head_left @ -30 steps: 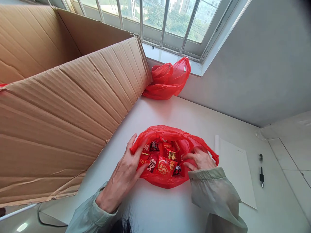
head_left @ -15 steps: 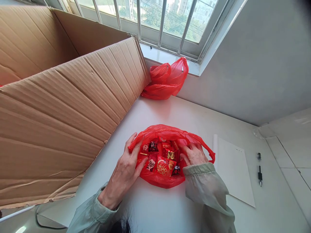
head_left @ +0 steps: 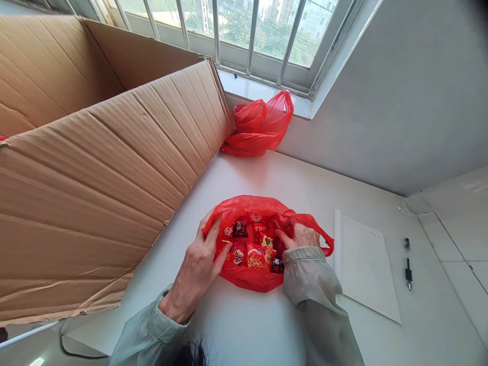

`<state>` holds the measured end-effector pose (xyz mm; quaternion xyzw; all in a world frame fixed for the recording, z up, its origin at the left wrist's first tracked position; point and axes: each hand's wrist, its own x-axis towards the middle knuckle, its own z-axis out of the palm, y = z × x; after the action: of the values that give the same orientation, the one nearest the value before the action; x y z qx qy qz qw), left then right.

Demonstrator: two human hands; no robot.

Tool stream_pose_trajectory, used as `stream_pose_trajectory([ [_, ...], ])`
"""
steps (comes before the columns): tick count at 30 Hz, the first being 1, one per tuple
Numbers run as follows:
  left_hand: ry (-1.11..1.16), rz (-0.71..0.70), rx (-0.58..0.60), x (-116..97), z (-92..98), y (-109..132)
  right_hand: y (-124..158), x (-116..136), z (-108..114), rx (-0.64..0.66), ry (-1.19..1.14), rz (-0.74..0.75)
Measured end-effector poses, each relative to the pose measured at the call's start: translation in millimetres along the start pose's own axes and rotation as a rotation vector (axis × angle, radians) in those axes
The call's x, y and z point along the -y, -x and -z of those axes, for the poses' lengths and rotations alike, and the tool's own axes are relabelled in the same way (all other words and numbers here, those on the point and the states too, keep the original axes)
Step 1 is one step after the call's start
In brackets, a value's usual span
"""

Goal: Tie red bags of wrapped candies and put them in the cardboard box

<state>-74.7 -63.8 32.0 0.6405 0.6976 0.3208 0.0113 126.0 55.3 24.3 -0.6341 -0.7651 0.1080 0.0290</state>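
Observation:
A red plastic bag point(head_left: 251, 282) sits on the white table with its mouth spread. Inside lie several wrapped sweets, among them a red packet with gold lettering point(head_left: 260, 256), a gold-wrapped piece point(head_left: 267, 241) and dark round ones point(head_left: 240, 228). My left hand point(head_left: 200, 256) grips the bag's left rim, the thumb over the inner side and the fingers behind the plastic. My right hand point(head_left: 301, 236) reaches into the right side of the bag, thumb and forefinger apart beside the sweets. Its other fingertips are partly hidden, and I see nothing held in it.
A large open cardboard box point(head_left: 114, 193) takes up the left side. Another red plastic bag point(head_left: 259, 129) lies crumpled by the barred window. On the right are a white sheet or pad point(head_left: 368, 269) and a black pen point(head_left: 408, 274) with its cap apart.
My right hand has shifted slightly left and up inside the bag, its thumb now pointing inward. The bag's right edge has drawn in a little. My left hand stays at the rim.

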Motion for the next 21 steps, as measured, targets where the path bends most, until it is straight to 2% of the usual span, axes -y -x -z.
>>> stream_pose_trajectory([
  [8,-0.008,0.001,0.013,-2,0.8,1,1,1,2,-0.035,-0.064,0.106],
  [14,-0.017,-0.023,0.022,2,0.3,2,12,-16,17,-0.026,-0.086,0.383],
  [17,-0.013,-0.029,0.033,3,-0.2,4,21,-26,22,0.052,-0.009,0.443],
  [21,-0.011,-0.028,0.035,2,0.4,5,32,-21,16,0.226,0.092,0.374],
])
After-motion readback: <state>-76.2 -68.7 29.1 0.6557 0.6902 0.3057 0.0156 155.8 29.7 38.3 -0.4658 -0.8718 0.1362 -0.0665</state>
